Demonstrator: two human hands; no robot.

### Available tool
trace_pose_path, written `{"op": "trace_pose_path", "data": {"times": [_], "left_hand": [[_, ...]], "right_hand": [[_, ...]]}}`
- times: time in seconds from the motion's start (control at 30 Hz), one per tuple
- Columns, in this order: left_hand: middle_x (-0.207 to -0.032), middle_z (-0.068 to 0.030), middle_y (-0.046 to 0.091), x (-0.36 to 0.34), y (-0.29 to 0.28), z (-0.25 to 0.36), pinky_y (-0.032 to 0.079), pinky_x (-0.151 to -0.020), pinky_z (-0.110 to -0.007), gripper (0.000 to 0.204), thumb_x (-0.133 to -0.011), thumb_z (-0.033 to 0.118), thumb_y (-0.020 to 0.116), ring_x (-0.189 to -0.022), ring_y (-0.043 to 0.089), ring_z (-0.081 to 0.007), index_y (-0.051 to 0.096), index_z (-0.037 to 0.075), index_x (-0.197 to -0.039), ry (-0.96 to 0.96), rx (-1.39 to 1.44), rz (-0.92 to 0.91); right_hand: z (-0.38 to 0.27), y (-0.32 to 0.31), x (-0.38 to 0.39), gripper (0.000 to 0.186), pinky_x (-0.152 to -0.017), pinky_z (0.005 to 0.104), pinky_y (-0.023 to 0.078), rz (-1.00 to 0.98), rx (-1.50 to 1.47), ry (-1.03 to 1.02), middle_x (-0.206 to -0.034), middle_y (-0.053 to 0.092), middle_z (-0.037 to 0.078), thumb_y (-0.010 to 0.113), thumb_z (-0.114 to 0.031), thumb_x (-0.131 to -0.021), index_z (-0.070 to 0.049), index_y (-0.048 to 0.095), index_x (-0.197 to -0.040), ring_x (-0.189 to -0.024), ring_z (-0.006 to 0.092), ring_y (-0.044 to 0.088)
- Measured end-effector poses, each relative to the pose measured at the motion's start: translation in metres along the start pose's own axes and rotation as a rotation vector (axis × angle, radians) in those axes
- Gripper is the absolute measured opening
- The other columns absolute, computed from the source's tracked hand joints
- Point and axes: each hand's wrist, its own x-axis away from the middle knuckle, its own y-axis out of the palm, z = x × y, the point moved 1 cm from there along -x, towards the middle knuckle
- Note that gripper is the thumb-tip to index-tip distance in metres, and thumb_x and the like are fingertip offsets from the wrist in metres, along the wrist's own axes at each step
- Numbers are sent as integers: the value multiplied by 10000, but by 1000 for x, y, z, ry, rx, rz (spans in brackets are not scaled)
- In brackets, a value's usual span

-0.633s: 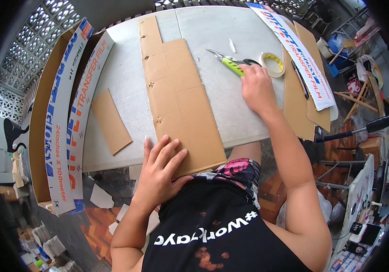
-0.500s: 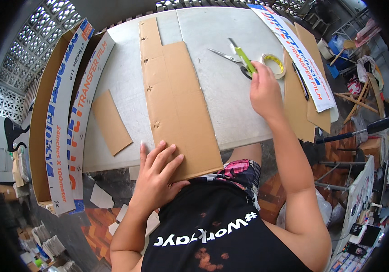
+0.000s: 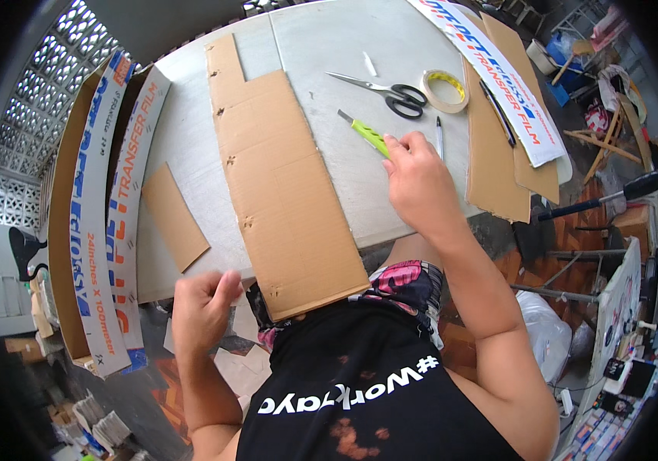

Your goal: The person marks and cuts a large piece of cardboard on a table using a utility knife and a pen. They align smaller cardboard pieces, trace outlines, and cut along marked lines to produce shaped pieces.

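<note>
My right hand (image 3: 421,180) is closed around a green utility cutter (image 3: 369,136), its blade out and pointing away to the left above the table. A long piece of brown cardboard (image 3: 287,184), notched at its far right corner, lies in front of me, its near end overhanging the table edge above my lap. Torn spots run along its left side. Just left of that near end, my left hand (image 3: 202,311) is off the cardboard, fingers curled in with nothing visible in them. Beyond the cutter lie black-handled scissors (image 3: 406,101), a tape roll (image 3: 428,96) and a pen (image 3: 439,138).
Long printed cardboard boxes (image 3: 99,253) stand along the table's left side, beside a small cardboard piece (image 3: 175,219). Flat cardboard (image 3: 490,177), a printed white-faced strip (image 3: 525,104) and a black pen (image 3: 498,114) occupy the right. A small white object (image 3: 370,64) lies beyond the scissors.
My right hand has brought the cutter nearer and leftward, away from the scissors. My left hand has let go of the cardboard and moved left, its fingers curling. The cardboard has shifted slightly toward me.
</note>
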Motion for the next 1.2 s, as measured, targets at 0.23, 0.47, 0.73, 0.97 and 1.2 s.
{"op": "trace_pose_path", "data": {"times": [0.23,0.47,0.73,0.97,1.2], "left_hand": [[-848,-129,743,14,77,-23,607,-638,-318,429,-1068,341,633,-711,725,-192,688,-84,-1073,-216,687,-199],[-965,-186,759,11,75,-30,641,-677,-352,398,-1051,257,660,-786,766,-247,650,-105,-1217,-198,816,-463],[-1092,-242,739,19,72,-37,633,-799,-407,409,-1044,235,655,-870,763,-315,633,-105,-1271,-149,1119,-672],[-1157,-240,722,31,82,-27,637,-828,-432,427,-1059,233,629,-938,749,-324,599,-114,-1305,-204,1058,-614],[-1166,-246,719,34,94,-34,639,-844,-449,388,-1068,213,615,-973,744,-334,613,-103,-1293,-193,1205,-603]], "right_hand": [[-18,-2,-4,365,-836,501,558,-84,-107,72,-1034,630,233,602,-91,-975,36,621,-1317,-958,418,682],[-18,0,-6,413,-850,511,551,-90,60,58,-982,625,235,519,-93,-985,-71,634,-1381,-979,423,681],[-45,7,-24,356,-740,434,568,-12,-549,341,-842,735,218,737,-328,-939,-13,753,-1105,-782,361,726],[-48,15,-37,285,-649,443,546,-214,-637,411,-697,707,166,764,-279,-923,-3,734,-857,-665,336,708],[-33,16,-35,272,-478,271,385,-28,-881,395,-654,629,7,729,-228,-994,-17,672,-831,-528,58,486]]}}
